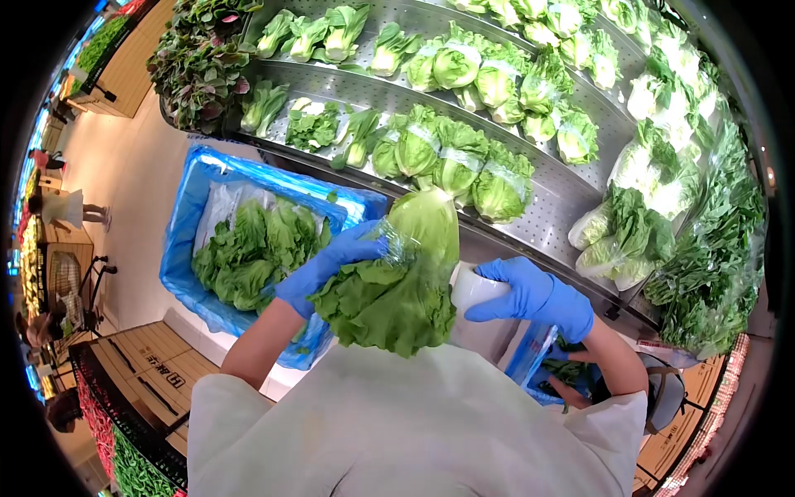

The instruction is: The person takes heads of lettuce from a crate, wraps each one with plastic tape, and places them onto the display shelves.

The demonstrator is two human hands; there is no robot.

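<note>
My left hand (pixel 344 255), in a blue glove, is closed around a head of leafy lettuce (pixel 397 290). The lettuce hangs leaves down in front of my chest, its pale base pointing toward the shelf. Clear shiny film (pixel 403 244) lies across it beside my left fingers. To the right of the lettuce, my gloved right hand (pixel 534 291) grips a white rounded roll-like object (pixel 474 290); its exact kind cannot be made out. Behind the left hand, more loose lettuce (pixel 257 248) lies in a crate lined with blue plastic (pixel 178 248).
A stepped metal shelf (pixel 551 203) ahead bears rows of banded lettuce (pixel 455 157), with napa cabbage (pixel 600 232) and leafy greens (pixel 716 240) to its right. At lower right, another person's gloved hand (pixel 559 352) is in a blue crate (pixel 522 364). Wooden display stands (pixel 137 373) are at left.
</note>
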